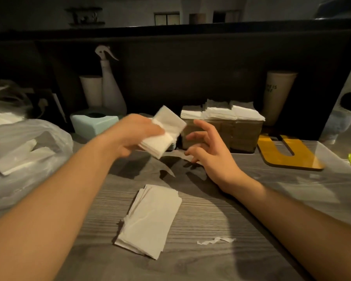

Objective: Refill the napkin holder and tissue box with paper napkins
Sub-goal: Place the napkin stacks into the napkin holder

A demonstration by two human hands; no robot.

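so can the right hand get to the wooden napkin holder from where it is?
Probably yes. The right hand is open and empty, hovering just in front of the napkin holder, with nothing between them. The left hand, gripping a napkin stack, sits off to the side, not across the path.

Matt grey wood-grain table (pixel 201 224), soft white paper napkins (pixel 150 220), crinkled translucent plastic bag (pixel 28 138).

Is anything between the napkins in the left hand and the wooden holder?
Only the open right hand hovers in front of the holder. The napkin stack in the left hand sits just to the holder's left, with no object between. The holder's top already brims with napkins.
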